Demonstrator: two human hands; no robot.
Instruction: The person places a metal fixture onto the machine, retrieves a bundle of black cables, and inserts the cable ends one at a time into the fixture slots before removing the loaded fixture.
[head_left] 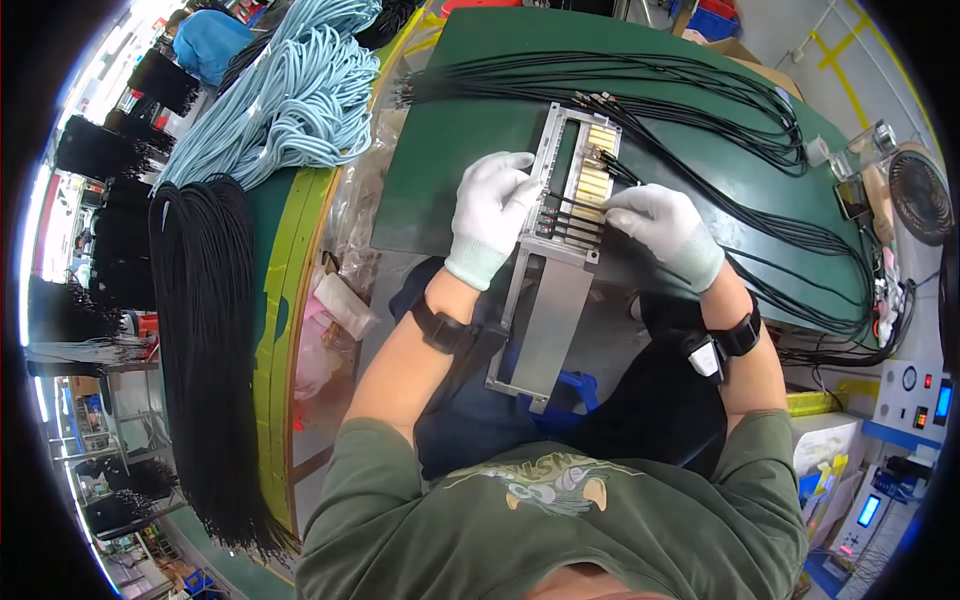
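A metal fixture [547,150] with a row of pale yellow slotted blocks [592,187] lies over the near edge of the green table. Several black cables [575,234] sit side by side across its near end. My left hand [492,205], in a white glove, is at the fixture's left rail, thumb and fingers closed at one end of a black cable [575,207]. On the right side, my gloved right hand [655,222] pinches that same cable farther along. The fingertips partly hide the cable's ends. More cable ends [605,158] rest on the fixture just beyond.
Long black cables [740,205] run across the green table [480,40] to the right. Light blue cable bundles [300,100] and a black cable bundle [205,330] lie on the left bench. A small fan [918,195] and control boxes [915,395] stand at right.
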